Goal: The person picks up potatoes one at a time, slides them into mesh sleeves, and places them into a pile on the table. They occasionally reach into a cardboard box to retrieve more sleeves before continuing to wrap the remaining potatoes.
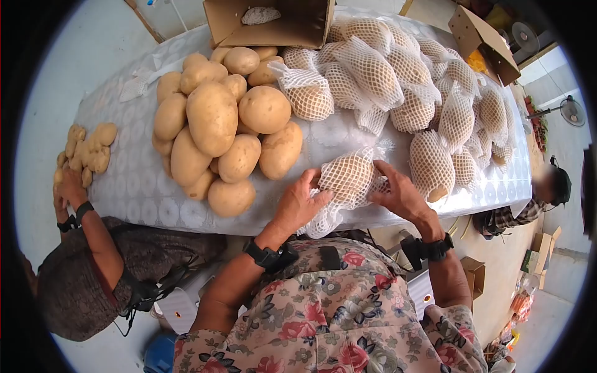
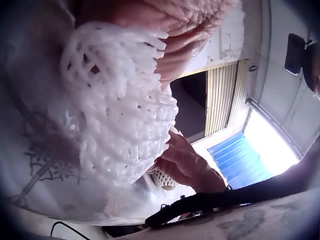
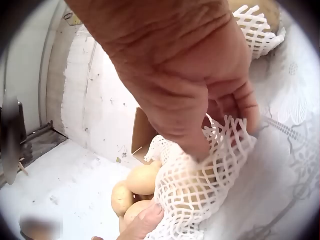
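A potato in a white foam net sleeve (image 1: 346,177) lies near the table's front edge, between the two hands. My left hand (image 1: 298,202) grips its left side, the thumb across the netting. At the other end my right hand (image 1: 404,196) pinches the net with thumb and fingers, and the right wrist view shows the mesh edge (image 3: 232,132) bunched at its fingertips. Loose netting (image 1: 323,221) trails down toward the table edge. In the left wrist view the foam net (image 2: 120,115) hides the potato.
Bare potatoes (image 1: 212,118) are heaped at left; netted potatoes (image 1: 373,71) pile up behind and at right. A cardboard box (image 1: 267,34) stands at the back, another (image 1: 482,46) at back right. At left, another person's hands (image 1: 71,189) are at a small potato pile (image 1: 87,149).
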Motion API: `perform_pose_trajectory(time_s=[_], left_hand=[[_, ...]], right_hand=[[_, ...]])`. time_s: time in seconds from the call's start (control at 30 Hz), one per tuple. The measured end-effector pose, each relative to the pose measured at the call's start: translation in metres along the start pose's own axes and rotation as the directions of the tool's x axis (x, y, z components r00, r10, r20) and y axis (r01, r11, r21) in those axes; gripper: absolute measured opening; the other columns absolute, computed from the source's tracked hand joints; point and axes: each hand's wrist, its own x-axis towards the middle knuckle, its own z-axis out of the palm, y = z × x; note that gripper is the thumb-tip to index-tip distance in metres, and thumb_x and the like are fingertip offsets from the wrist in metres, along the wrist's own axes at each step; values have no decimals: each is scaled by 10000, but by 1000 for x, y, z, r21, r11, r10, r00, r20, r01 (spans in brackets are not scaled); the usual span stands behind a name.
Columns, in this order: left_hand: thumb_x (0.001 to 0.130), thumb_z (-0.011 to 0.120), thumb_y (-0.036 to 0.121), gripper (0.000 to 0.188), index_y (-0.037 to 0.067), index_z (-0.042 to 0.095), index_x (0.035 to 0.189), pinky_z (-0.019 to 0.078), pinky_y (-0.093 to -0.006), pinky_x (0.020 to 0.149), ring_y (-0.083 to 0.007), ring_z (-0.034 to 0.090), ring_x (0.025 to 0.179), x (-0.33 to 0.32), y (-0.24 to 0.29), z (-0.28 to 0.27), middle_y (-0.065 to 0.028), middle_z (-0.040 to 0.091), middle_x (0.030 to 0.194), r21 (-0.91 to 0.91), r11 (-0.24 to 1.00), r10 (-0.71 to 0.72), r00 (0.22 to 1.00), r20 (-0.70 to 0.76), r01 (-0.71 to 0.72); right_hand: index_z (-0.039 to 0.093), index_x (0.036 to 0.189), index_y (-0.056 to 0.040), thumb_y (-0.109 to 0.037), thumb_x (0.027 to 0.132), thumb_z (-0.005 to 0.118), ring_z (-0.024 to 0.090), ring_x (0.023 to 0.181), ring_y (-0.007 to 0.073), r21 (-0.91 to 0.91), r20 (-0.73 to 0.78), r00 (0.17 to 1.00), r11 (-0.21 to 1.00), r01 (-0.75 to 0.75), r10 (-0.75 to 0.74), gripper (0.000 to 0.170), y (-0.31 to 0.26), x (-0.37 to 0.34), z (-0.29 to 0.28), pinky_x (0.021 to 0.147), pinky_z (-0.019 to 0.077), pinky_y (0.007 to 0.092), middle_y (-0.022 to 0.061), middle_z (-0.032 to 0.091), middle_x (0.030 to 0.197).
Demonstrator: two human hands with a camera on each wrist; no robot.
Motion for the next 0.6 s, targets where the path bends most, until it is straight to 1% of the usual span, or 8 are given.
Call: perform_pose_trajectory(time_s=[0.1, 0.2, 0.23, 0.3, 0.4, 0.43, 0.5, 0.6], left_hand=[[822, 611, 164, 449, -10, 445, 1202, 495, -355, 800, -289, 633, 953, 2, -10, 1, -183, 639, 985, -55, 997, 53, 999, 4, -53], [827, 583, 113, 434, 5, 439, 1222, 495, -336, 790, -265, 636, 943, -1, -9, -2, -176, 638, 985, -66, 997, 32, 999, 14, -31], [830, 569, 95, 421, 8, 444, 1222, 493, -333, 785, -252, 636, 931, -2, -9, -1, -173, 638, 983, -95, 995, 20, 1000, 5, -19], [837, 542, 60, 398, 14, 453, 1222, 491, -325, 776, -227, 636, 907, -4, -9, 1, -167, 639, 979, -155, 988, -4, 1000, -12, 2], [844, 527, 42, 363, 18, 478, 1203, 485, -321, 776, -200, 631, 900, -2, -23, 3, -138, 638, 967, -170, 984, 42, 997, -72, -53], [845, 538, 51, 357, 13, 483, 1196, 484, -318, 778, -194, 626, 901, -1, -27, 4, -127, 636, 963, -180, 983, 28, 996, -84, -42], [848, 561, 69, 347, 3, 493, 1181, 480, -311, 783, -180, 618, 904, 2, -28, 3, -107, 632, 955, -201, 979, 5, 995, -104, -26], [843, 601, 104, 332, -13, 512, 1140, 475, -301, 790, -162, 598, 911, -1, -17, 0, -90, 621, 949, -355, 934, -59, 994, -90, 23]], right_hand=[[325, 1354, 40, -285, 745, 734, 591, 1018, 316, -124, 50, 999, 992, 6, 1, 802, -6, 6, -2, 901, 450, 364, 240, 548, 1204], [366, 1339, 17, -330, 729, 749, 541, 1117, 372, -10, 31, 997, 997, 70, -70, 799, 1, 11, 1, 956, 429, 404, 266, 541, 1202], [366, 1340, 15, -335, 740, 741, 532, 1127, 373, 99, 30, 999, 995, 27, -30, 789, 3, 12, 2, 956, 430, 404, 266, 534, 1210], [366, 1341, 10, -345, 762, 726, 516, 1149, 374, 310, 40, 998, 949, -61, 51, 768, 6, 14, 5, 957, 432, 404, 266, 521, 1226], [393, 1319, -1, -262, 796, 697, 516, 1157, 348, 248, -80, 996, 967, 59, -41, 658, 11, 15, 15, 941, 443, 393, 245, 498, 1259], [403, 1305, -4, -236, 800, 690, 519, 1151, 344, 144, -120, 986, 980, 135, -118, 626, 12, 17, 17, 935, 445, 391, 235, 496, 1262], [425, 1279, -9, -184, 807, 677, 525, 1138, 334, -77, -181, 944, 961, 267, -277, 563, 13, 22, 17, 923, 448, 387, 215, 491, 1266], [439, 1249, -9, -152, 790, 678, 541, 1092, 340, 49, -160, 968, 977, 205, -195, 537, 2, 21, 12, 907, 450, 391, 194, 506, 1234]])
